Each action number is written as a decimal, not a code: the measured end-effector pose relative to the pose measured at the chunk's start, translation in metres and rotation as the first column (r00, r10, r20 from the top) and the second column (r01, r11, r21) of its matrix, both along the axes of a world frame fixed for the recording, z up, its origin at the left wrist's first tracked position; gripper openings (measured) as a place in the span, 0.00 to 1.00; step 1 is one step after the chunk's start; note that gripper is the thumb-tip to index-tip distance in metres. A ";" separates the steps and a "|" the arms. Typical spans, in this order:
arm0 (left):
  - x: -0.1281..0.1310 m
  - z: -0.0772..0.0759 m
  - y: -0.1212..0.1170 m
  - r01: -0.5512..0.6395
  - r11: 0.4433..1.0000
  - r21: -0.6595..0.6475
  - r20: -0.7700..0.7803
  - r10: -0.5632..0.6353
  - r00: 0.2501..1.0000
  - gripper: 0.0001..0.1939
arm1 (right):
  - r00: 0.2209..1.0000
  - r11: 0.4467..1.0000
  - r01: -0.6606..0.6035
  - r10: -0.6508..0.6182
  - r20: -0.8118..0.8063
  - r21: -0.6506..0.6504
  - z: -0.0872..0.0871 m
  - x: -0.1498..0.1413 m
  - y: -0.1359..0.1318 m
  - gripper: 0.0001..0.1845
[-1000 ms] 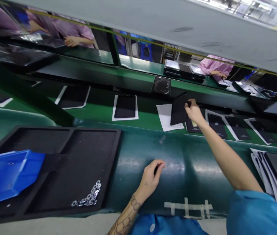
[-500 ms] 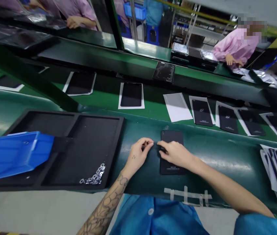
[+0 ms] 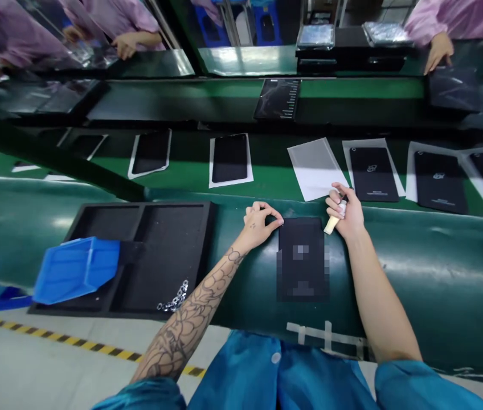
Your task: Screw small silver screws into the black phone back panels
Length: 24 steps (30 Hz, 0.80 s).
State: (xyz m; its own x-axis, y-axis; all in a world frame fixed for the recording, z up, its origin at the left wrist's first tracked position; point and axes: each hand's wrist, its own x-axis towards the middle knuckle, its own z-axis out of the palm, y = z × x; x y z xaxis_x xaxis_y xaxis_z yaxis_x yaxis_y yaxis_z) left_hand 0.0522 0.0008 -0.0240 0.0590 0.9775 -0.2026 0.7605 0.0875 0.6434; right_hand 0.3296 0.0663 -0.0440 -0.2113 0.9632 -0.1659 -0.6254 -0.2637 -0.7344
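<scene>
A black tablet-shaped panel point(image 3: 301, 239) lies flat on the green bench in front of me, its lower part blurred by blocks. My left hand point(image 3: 262, 223) is at its upper left corner, thumb and index finger pinched together. Whatever is between those fingertips is too small to make out. Beside the panel's upper right edge, my right hand point(image 3: 348, 213) is closed around a small pale bottle point(image 3: 334, 219), its yellowish-white end pointing down and left. The fingers hide part of it.
Left of me is a black divided tray point(image 3: 156, 239) with several small silver rings point(image 3: 177, 297) and a blue bin point(image 3: 77, 270) on it. Beyond, a green belt point(image 3: 267, 165) carries panels on white sheets, including a bare white sheet point(image 3: 316, 165). Co-workers' hands point(image 3: 440, 51) are at the far bench.
My right hand has moved off the panel, up and to the right, and now holds the small pale bottle. My left hand has shifted to the panel's upper left corner. The view has turned.
</scene>
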 end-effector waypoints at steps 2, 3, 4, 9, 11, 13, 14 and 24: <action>0.001 0.001 0.002 -0.014 1.000 -0.020 -0.029 0.013 0.999 0.06 | 1.000 1.000 -0.006 0.007 0.021 -0.006 0.003 -0.002 0.000 0.14; 0.000 0.002 0.003 -0.014 0.999 -0.029 -0.039 0.013 0.999 0.06 | 1.000 1.000 -0.007 0.007 0.029 -0.005 0.004 -0.002 0.000 0.14; 0.000 0.003 0.004 -0.005 0.999 -0.039 -0.046 0.004 0.999 0.07 | 1.000 1.000 -0.012 0.012 0.028 -0.004 0.004 -0.002 0.001 0.14; -0.009 0.008 0.014 0.111 0.990 -0.093 -0.034 -0.114 0.993 0.08 | 0.999 0.999 -0.033 0.032 -0.033 -0.013 0.004 -0.002 0.002 0.13; -0.011 0.011 0.018 0.132 0.984 -0.124 -0.038 -0.137 0.990 0.08 | 0.999 0.999 -0.030 0.030 -0.016 -0.027 0.004 -0.003 0.003 0.13; -0.010 0.015 0.019 0.133 0.980 -0.151 -0.045 -0.141 0.989 0.08 | 1.000 0.999 -0.031 0.031 -0.005 -0.034 0.003 -0.003 0.003 0.13; -0.009 0.016 0.018 0.128 0.979 -0.161 -0.052 -0.138 0.989 0.08 | 0.999 0.999 -0.032 0.032 -0.011 -0.034 0.002 -0.003 0.003 0.12; -0.012 0.018 0.049 0.195 0.944 -0.266 -0.140 -0.238 0.961 0.19 | 0.995 0.998 -0.062 0.061 -0.073 -0.011 -0.001 -0.004 0.003 0.12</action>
State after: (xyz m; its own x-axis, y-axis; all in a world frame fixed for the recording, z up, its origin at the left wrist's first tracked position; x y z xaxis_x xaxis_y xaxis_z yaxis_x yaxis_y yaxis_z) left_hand 0.0403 0.0502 -0.0057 0.2075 0.8626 -0.4615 0.8738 0.0487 0.4839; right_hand 0.3257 0.0697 -0.0445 -0.2821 0.9458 -0.1606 -0.6593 -0.3128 -0.6837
